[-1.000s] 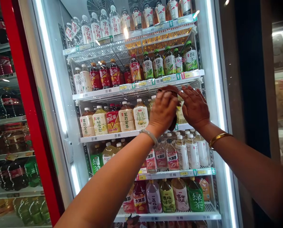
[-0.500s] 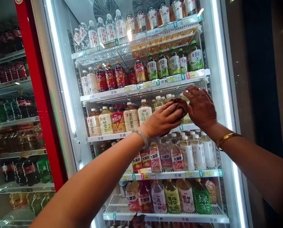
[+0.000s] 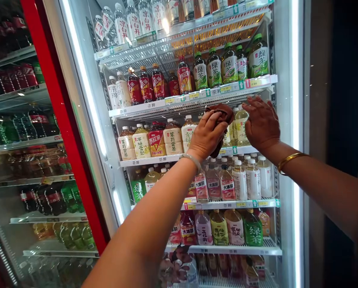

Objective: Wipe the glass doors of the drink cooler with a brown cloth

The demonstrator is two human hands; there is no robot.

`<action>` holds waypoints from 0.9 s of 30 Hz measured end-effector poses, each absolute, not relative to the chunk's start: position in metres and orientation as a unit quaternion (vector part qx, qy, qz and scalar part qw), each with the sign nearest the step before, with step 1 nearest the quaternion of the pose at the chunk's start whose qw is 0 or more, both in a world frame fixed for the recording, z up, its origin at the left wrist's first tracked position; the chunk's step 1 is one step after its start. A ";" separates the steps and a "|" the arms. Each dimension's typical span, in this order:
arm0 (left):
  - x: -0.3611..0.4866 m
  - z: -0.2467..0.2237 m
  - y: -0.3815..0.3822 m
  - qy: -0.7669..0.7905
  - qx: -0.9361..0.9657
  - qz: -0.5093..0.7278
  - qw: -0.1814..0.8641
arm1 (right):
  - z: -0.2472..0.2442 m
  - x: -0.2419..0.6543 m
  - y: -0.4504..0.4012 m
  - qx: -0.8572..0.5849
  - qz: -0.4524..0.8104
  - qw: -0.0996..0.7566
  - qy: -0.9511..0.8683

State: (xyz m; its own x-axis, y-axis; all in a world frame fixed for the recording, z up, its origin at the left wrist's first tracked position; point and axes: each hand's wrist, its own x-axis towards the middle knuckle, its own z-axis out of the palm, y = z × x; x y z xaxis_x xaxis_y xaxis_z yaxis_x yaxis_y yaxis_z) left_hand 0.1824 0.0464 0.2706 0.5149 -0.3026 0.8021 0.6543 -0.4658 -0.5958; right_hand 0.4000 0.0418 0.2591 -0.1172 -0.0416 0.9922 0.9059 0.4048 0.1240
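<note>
My left hand (image 3: 208,134), with a pale bangle at the wrist, holds a brown cloth (image 3: 223,112) bunched against the glass door of a drinks cooler. To its right, my right hand (image 3: 262,123) is spread out near the glass, its fingers apart and nothing in it; a gold bangle circles that wrist. Behind the glass, between the two hands, pale yellow bottles (image 3: 241,127) show on the middle shelf. Part of the cloth hangs below the left hand's fingers.
Shelves of bottles fill the lit cooler (image 3: 151,106). A red door frame (image 3: 66,116) separates it from another cooler of drinks at the left. A dark panel (image 3: 345,96) stands at the right. A faint reflection shows low on the glass.
The cloth and my left hand have shifted left, away from my right hand, uncovering bottles between them. My right hand stays spread. The view has tilted and moved lower over the shelves.
</note>
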 end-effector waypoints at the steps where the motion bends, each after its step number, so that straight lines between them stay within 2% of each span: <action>1: 0.185 0.268 0.047 -0.141 -0.700 -0.503 0.487 | 0.260 0.390 0.041 -0.355 -0.410 0.561 -0.626; 4: 0.186 0.266 0.048 -0.172 -0.680 -0.551 0.452 | 0.266 0.352 0.040 -0.352 -0.392 0.539 -0.657; 7: 0.169 0.272 0.046 -0.170 -0.691 -0.535 0.455 | 0.272 0.322 0.041 -0.343 -0.395 0.540 -0.659; 10: 0.141 0.282 0.043 -0.172 -0.691 -0.531 0.459 | 0.275 0.307 0.040 -0.313 -0.422 0.526 -0.669; 15: 0.129 0.271 0.039 -0.215 -0.618 -0.603 0.456 | 0.269 0.296 0.041 -0.288 -0.451 0.513 -0.671; 18: 0.127 0.262 0.036 -0.172 -0.648 -0.545 0.503 | 0.266 0.295 0.043 -0.287 -0.451 0.516 -0.670; 22: 0.093 0.279 0.029 -0.110 -0.732 -0.400 0.541 | 0.265 0.296 0.044 -0.282 -0.459 0.510 -0.670; 27: 0.080 0.286 0.025 -0.271 -0.610 -0.574 0.475 | 0.265 0.296 0.043 -0.288 -0.462 0.509 -0.667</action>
State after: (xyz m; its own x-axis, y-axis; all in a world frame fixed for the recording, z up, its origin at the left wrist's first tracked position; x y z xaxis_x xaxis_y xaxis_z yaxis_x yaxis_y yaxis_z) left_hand 0.0804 0.0249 0.2862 0.1942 -0.2154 0.9570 0.8753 -0.4023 -0.2681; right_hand 0.2962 0.0427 0.2653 -0.3157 -0.0869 0.9449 0.8538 0.4084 0.3228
